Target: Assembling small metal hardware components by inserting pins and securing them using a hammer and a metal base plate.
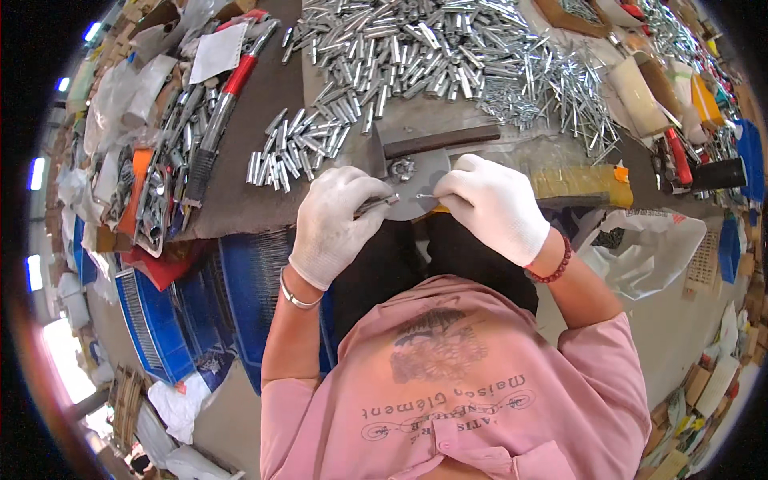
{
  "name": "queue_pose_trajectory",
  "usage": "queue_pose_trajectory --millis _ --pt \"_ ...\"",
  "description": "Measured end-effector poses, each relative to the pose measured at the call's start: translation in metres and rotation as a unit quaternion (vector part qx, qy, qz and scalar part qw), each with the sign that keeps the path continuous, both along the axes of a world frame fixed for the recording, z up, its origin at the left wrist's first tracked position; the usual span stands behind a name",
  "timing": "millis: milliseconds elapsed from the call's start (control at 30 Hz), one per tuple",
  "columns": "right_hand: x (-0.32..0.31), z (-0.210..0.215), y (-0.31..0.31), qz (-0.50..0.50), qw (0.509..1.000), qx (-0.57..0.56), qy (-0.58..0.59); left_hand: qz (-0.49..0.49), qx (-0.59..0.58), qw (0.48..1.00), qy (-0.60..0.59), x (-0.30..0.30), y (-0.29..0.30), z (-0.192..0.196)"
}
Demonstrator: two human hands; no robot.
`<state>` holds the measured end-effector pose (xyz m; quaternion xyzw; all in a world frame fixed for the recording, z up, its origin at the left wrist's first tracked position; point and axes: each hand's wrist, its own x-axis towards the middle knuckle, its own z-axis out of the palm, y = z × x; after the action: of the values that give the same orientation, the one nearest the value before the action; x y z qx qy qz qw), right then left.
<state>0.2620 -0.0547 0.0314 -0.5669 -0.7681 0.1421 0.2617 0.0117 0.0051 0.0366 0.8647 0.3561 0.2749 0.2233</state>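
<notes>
Both my hands wear white knitted gloves and meet over a round grey metal disc at the table's near edge. My left hand is closed on a short silver metal tube pinched between thumb and fingers. My right hand pinches a thin silver metal pin, its tip pointing left toward the tube, a small gap between them. A few small shiny metal pieces rest on the disc. Just beyond lies a hammer with a dark wooden handle.
Silver metal tubes are heaped at the table's far side, with thin pins right of them. A smaller tube group lies left. Tools, including a red-and-black bar, crowd the left. Blue crates stand below; a white bag sits right.
</notes>
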Motion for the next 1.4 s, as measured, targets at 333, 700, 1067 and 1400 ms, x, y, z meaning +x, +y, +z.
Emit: queue_pose_trajectory --millis 333,700,1067,1400 --pt "-0.017 -0.006 0.014 0.038 0.999 -0.017 -0.019 0.050 -0.054 0.997 -0.022 -0.007 -0.010 -0.019" --pt "-0.013 -0.011 0.015 0.083 0.996 0.023 -0.038 0.060 -0.041 0.996 -0.053 -0.003 -0.014 -0.021" --pt "0.018 -0.015 0.008 -0.048 0.991 0.120 -0.019 0.048 -0.033 0.995 -0.079 -0.003 -0.018 -0.025" --pt "0.101 -0.024 0.021 -0.235 0.965 0.078 -0.084 0.054 -0.023 0.996 -0.073 0.000 -0.018 -0.022"
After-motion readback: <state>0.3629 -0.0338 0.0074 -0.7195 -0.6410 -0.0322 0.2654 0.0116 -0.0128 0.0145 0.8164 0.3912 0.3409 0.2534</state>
